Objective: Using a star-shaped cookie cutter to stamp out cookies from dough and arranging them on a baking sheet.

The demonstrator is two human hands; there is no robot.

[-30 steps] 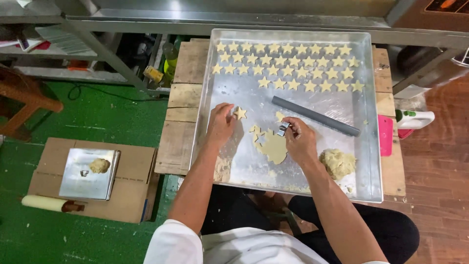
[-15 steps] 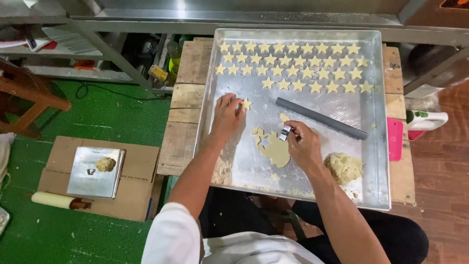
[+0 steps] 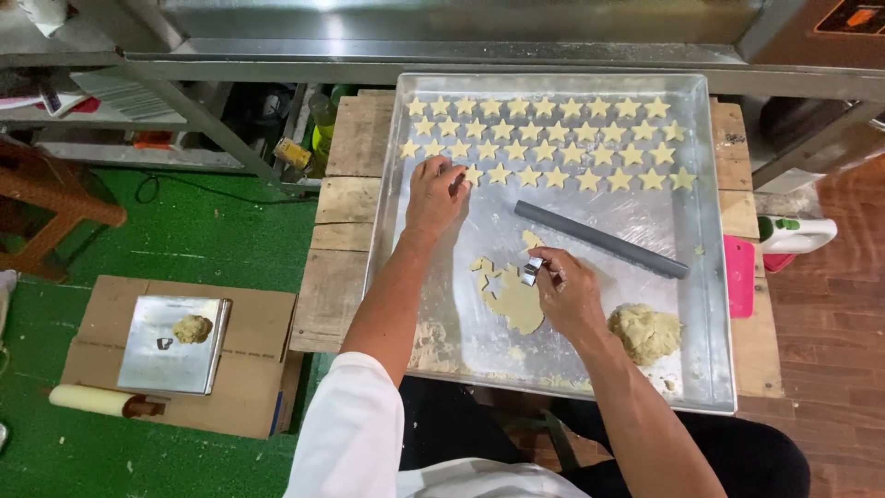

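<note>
A large metal tray [image 3: 710, 277] lies on a wooden pallet table. Rows of star-shaped dough pieces [image 3: 553, 138] fill its far part. My left hand [image 3: 435, 194] reaches up to the left end of the third row, its fingers pinching a star piece at the tray. My right hand [image 3: 564, 290] holds a small metal cutter [image 3: 532, 271] at the edge of a flat rolled dough sheet [image 3: 513, 297] with cut-outs in it. A grey rod-shaped roller [image 3: 599, 239] lies diagonally just beyond my right hand. A dough lump [image 3: 644, 332] sits at the near right.
A smaller metal tray [image 3: 171, 355] with a dough lump and a cutter rests on a cardboard box on the green floor at left, a wooden rolling pin [image 3: 92, 400] beside it. A pink object [image 3: 739, 276] and a white bottle [image 3: 797, 233] lie right of the large tray.
My left hand has moved from beside the dough sheet up to the third row of stars, carrying a star piece. My right hand stayed at the dough sheet with the cutter.
</note>
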